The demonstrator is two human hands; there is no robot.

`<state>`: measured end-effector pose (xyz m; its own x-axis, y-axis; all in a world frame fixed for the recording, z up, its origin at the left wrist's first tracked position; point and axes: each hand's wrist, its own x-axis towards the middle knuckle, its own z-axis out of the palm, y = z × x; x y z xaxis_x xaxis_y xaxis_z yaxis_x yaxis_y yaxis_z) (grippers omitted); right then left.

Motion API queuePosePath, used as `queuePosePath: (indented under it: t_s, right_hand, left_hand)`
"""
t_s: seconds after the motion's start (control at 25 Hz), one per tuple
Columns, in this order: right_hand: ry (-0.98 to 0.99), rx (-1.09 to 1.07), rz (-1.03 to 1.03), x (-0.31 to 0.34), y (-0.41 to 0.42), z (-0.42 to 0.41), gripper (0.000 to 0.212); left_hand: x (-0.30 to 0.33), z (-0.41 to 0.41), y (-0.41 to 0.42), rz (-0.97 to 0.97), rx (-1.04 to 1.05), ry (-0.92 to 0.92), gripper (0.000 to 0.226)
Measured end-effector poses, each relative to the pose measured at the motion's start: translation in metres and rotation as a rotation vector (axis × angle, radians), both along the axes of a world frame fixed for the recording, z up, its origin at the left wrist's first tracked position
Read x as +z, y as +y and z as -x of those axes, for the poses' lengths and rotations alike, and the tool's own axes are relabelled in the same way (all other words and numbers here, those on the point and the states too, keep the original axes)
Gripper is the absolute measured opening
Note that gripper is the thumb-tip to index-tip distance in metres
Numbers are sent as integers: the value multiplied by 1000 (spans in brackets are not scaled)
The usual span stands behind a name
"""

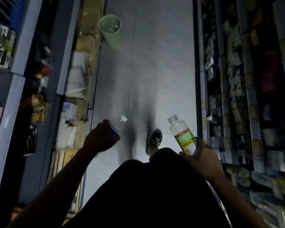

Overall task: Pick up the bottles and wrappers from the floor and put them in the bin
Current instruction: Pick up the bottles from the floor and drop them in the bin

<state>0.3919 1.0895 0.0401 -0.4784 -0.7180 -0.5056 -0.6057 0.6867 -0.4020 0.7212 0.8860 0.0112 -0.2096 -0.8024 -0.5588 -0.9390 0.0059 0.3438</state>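
My left hand [101, 137] grips a clear plastic bottle [118, 124] with a white cap and a blue label, held at about waist height on the left. My right hand [202, 157] grips a larger white bottle [182, 134] with a green and yellow label and a white cap pointing up and away. A pale green bin [113, 36] stands on the floor farther down the aisle, against the left shelving. Something clear lies inside it. No wrappers show on the floor.
I stand in a narrow, dim aisle with a grey tiled floor [155, 71]. Stocked shelves [240, 79] line the right side. Shelves with cardboard boxes [87, 38] line the left. My shoe [155, 139] steps forward on the floor.
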Motion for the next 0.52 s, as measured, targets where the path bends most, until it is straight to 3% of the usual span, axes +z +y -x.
queuePosePath:
  t_s: [0.32,0.52]
  right_hand:
    - [21,157,67,9,-234,90,72]
    - [15,195,101,4,-381,108,70]
  left_hand:
    - [-1,32,-103,-165,131,-1,108]
    - [-11,43,-199,-181,216,6,80]
